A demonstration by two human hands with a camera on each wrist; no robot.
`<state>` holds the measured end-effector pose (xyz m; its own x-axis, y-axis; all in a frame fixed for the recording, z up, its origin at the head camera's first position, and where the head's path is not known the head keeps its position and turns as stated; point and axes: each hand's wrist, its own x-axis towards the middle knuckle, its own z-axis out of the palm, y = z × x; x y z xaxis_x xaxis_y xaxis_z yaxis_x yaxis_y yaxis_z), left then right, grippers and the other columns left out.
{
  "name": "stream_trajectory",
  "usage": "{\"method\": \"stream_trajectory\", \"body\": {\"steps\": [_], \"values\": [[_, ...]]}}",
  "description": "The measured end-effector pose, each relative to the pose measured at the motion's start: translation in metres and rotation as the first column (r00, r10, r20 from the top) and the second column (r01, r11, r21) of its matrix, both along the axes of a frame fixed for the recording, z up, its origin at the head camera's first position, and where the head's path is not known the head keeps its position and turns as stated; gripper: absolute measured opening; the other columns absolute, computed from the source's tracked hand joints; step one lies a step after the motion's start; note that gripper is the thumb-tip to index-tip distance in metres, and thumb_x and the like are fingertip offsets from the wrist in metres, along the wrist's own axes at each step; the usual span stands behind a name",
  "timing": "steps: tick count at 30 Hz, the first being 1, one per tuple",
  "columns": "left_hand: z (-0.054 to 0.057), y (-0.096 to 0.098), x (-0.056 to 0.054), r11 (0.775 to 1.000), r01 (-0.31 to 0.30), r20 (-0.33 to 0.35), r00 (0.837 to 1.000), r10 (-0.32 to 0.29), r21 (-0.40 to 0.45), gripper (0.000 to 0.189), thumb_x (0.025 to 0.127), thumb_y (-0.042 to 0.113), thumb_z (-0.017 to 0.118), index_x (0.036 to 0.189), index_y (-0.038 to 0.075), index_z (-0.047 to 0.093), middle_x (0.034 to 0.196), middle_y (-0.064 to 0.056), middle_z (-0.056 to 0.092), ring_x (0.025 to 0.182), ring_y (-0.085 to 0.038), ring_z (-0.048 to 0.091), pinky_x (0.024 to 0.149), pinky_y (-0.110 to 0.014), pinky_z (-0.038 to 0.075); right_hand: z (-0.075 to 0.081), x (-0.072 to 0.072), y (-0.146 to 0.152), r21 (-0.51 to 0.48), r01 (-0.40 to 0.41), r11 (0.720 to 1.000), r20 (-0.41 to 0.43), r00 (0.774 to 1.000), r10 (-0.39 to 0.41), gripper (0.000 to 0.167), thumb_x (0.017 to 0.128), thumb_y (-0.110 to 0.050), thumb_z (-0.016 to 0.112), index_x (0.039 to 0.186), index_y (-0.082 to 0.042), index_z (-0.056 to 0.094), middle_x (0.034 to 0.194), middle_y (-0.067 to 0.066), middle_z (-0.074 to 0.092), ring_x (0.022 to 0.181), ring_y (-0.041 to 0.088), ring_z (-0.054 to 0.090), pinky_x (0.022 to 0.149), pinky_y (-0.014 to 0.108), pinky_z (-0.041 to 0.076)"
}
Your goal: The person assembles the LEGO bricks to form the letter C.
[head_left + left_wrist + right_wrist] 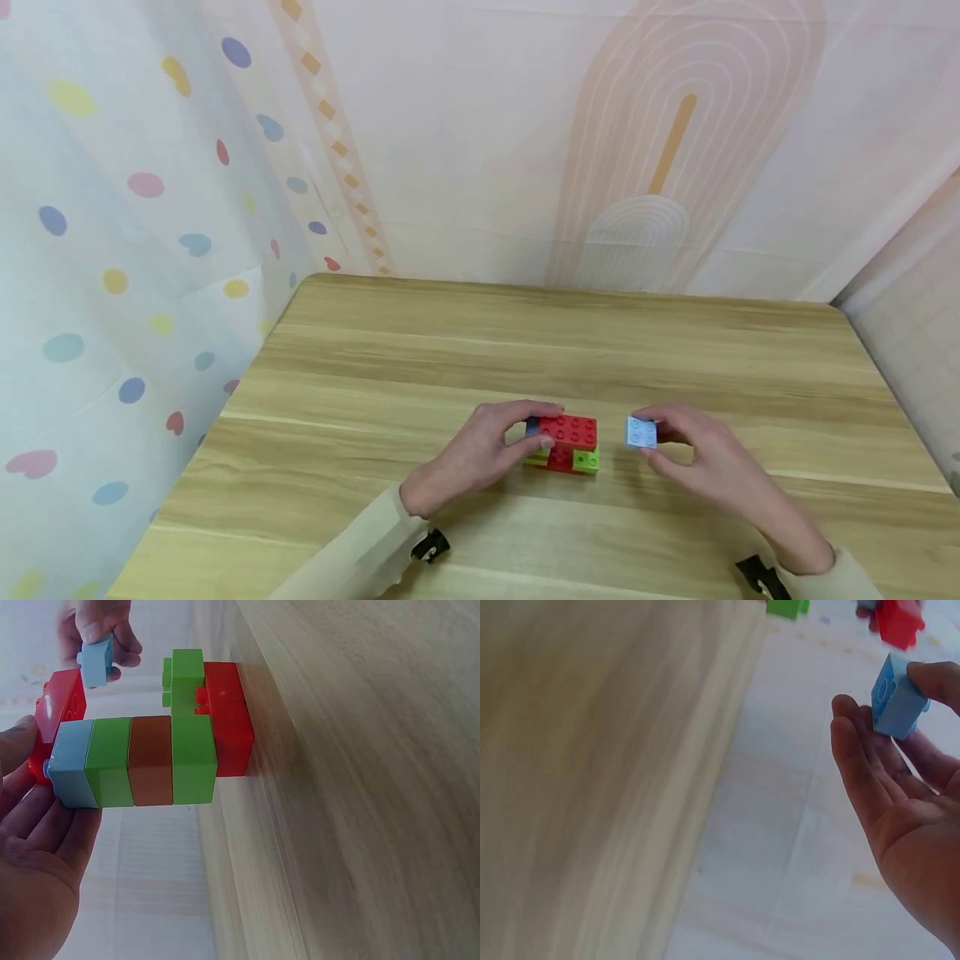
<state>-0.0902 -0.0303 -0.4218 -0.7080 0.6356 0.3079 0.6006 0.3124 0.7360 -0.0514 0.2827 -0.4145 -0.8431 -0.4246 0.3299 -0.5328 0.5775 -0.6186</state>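
A toy building-brick structure stands on the table, topped by a studded red brick (576, 432). My left hand (480, 446) grips that top brick between thumb and fingers. Under it, the left wrist view shows a column of a light blue brick (73, 765), a green brick (110, 763), a brown brick (151, 761) and another green brick (194, 761), on a red base (231, 739). One more green brick (187, 682) sits on the base beside the column. Right of the structure and apart from it, my right hand (701, 450) pinches a small light blue brick (641, 432), studs up.
The wooden table (390, 367) extends around the structure on all sides. Behind its far edge hangs a pale patterned curtain (465, 167), and a dotted curtain (150, 275) hangs along the left side.
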Motion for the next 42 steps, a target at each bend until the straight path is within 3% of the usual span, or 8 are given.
{"method": "stream_trajectory", "body": {"steps": [5,11,17,23,27,35,42], "values": [[-0.001,-0.002,0.002,1.0,0.007,0.036,0.999,-0.007,-0.004,0.034,0.1,0.015,0.069,0.133,0.005,0.065,0.146,-0.004,0.061,0.132,-0.02,0.058,0.109,-0.038,0.049,-0.004,-0.001,-0.018,-0.066,-0.013,0.998,0.124,0.992,0.021,0.038,0.085,0.004,0.079,0.119,-0.006,0.067,0.109,0.001,0.065,0.089,0.015,0.07,0.079,0.031,0.062],[-0.001,-0.002,0.002,1.0,0.02,0.045,0.999,-0.02,-0.007,0.034,0.101,0.015,0.068,0.134,0.006,0.063,0.143,-0.003,0.063,0.129,-0.019,0.061,0.107,-0.037,0.051,-0.004,-0.002,-0.033,-0.113,0.015,0.993,0.29,0.957,0.019,0.035,0.089,-0.001,0.078,0.122,-0.004,0.067,0.114,0.007,0.065,0.094,0.019,0.07,0.083,0.031,0.061],[0.0,0.0,0.001,1.0,0.013,0.04,0.999,-0.012,-0.012,0.034,0.101,0.017,0.068,0.134,0.008,0.063,0.131,-0.004,0.07,0.118,-0.014,0.066,0.1,-0.036,0.054,-0.006,-0.005,-0.041,-0.112,0.023,0.993,0.35,0.937,0.018,0.033,0.093,-0.011,0.078,0.123,-0.004,0.067,0.114,0.006,0.067,0.092,0.011,0.069,0.079,0.026,0.06],[-0.001,0.003,0.002,0.998,0.07,-0.028,0.997,-0.07,-0.009,0.041,0.104,0.013,0.063,0.144,0.006,0.059,0.141,-0.009,0.064,0.128,-0.02,0.061,0.107,-0.035,0.05,-0.009,-0.003,-0.044,-0.148,0.026,0.989,0.39,0.92,0.034,0.036,0.094,-0.013,0.077,0.127,-0.002,0.067,0.115,0.011,0.069,0.09,0.011,0.071,0.075,0.026,0.061],[-0.003,0.005,0.004,0.997,0.071,-0.075,0.995,-0.073,-0.026,0.035,0.105,0.015,0.061,0.14,0.01,0.064,0.136,-0.008,0.066,0.123,-0.019,0.064,0.103,-0.034,0.053,-0.008,-0.002,-0.043,-0.186,0.068,0.98,0.462,0.886,0.027,0.038,0.094,-0.017,0.077,0.128,-0.001,0.065,0.114,0.015,0.071,0.091,0.014,0.072,0.073,0.026,0.06],[0.001,0.007,0.003,0.996,0.068,-0.07,0.995,-0.072,-0.055,0.033,0.105,0.014,0.062,0.137,0.011,0.066,0.134,-0.005,0.067,0.117,-0.014,0.065,0.099,-0.031,0.054,-0.005,-0.001,-0.041,-0.272,0.156,0.95,0.622,0.782,0.049,0.048,0.095,-0.021,0.077,0.134,0.0,0.06,0.114,0.018,0.073,0.096,0.022,0.074,0.073,0.028,0.059],[0.006,0.006,0.003,0.993,0.071,-0.044,0.996,-0.076,-0.09,0.033,0.104,0.014,0.063,0.137,0.012,0.067,0.134,-0.003,0.066,0.115,-0.013,0.064,0.097,-0.031,0.054,-0.002,-0.001,-0.037,-0.327,0.128,0.936,0.639,0.76,0.119,0.051,0.098,-0.02,0.074,0.138,0.006,0.054,0.111,0.018,0.075,0.101,0.029,0.074,0.081,0.029,0.058]]}}
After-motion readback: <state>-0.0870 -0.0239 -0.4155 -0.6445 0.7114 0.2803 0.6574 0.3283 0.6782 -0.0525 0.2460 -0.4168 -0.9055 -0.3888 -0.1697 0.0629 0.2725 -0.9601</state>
